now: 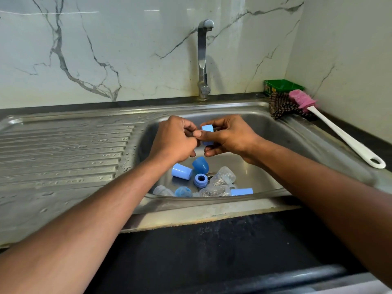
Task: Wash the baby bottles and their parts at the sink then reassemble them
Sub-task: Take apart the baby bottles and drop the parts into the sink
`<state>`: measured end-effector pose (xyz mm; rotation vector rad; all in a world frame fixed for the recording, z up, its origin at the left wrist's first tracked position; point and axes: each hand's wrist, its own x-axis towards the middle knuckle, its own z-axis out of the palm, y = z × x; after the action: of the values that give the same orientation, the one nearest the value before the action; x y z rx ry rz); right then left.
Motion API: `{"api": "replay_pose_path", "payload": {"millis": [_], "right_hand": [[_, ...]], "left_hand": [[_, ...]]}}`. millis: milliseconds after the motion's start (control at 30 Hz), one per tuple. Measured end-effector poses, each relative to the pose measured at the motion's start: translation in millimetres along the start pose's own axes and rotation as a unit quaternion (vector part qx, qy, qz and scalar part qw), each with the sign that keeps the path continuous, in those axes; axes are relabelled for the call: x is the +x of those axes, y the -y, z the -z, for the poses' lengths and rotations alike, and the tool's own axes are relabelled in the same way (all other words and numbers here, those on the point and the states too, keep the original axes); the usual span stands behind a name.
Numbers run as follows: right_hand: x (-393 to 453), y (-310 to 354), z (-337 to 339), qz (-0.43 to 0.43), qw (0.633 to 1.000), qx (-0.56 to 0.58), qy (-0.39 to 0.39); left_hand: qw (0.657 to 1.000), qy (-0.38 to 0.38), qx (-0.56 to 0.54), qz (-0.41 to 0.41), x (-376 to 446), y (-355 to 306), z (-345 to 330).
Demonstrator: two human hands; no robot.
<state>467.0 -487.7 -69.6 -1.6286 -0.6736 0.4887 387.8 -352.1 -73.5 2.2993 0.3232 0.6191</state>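
Bottles [222, 177]: two; hands [203, 136]: two.

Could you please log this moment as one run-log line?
right hand: holds blue collar ring | left hand: pinches at ring | over sink | tap: no water seen

Home kitchen: steel sink [265, 124] with ribbed drainboard [63, 149], wall tap [203, 58], marble backsplash [106, 49], black counter [212, 251].

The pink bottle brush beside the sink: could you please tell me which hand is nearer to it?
Right. The right hand is over the basin, left of the brush; the left hand is farther left.
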Motion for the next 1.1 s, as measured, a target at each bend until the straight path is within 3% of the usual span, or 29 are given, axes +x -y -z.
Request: {"api": "replay_pose_path", "payload": {"millis": [200, 433, 600, 700, 800, 900, 1000, 1100], "right_hand": [[2.3, 0.6, 2.6, -0.007, 1.000, 0.019, -0.021], [7.2, -5.5, 8.5, -0.026, 0.999, 0.031, 0.027], [16.1, -3.3, 17.1, 0.023, 0.991, 0.129, 0.007], [19.2, -4.3, 20.6, 0.030, 0.988, 0.150, 0.008], [17.1, -12.7, 21.4, 0.001, 0.998, 0.066, 0.003], [19.8, -24.3, 29.2, -0.011, 0.990, -0.138, 0.001], [21.8, -30.6, 32.8, -0.051, 0.935, -0.345, 0.059], [20.4, -39.4, 19.1, -0.123, 0.867, -0.449, 0.177]], "left_hand": [[0.995, 0.052, -0.083, 0.029, 13.0, 9.7, -5.0], [0.979, 0.111, -0.165, 0.041, 14.3, 18.2, 1.8], [0.953, 0.142, -0.259, 0.071, 19.3, 20.0, 9.1], [0.955, 0.160, -0.236, 0.079, 17.8, 24.3, 7.8], [0.975, 0.138, -0.165, 0.058, 16.9, 29.1, 2.7], [0.993, 0.113, -0.027, 0.021, 22.7, 41.3, 0.8], [0.992, 0.120, 0.031, 0.028, 26.5, 49.8, 4.5], [0.974, 0.196, 0.098, 0.052, 24.6, 54.5, 4.0]]}}
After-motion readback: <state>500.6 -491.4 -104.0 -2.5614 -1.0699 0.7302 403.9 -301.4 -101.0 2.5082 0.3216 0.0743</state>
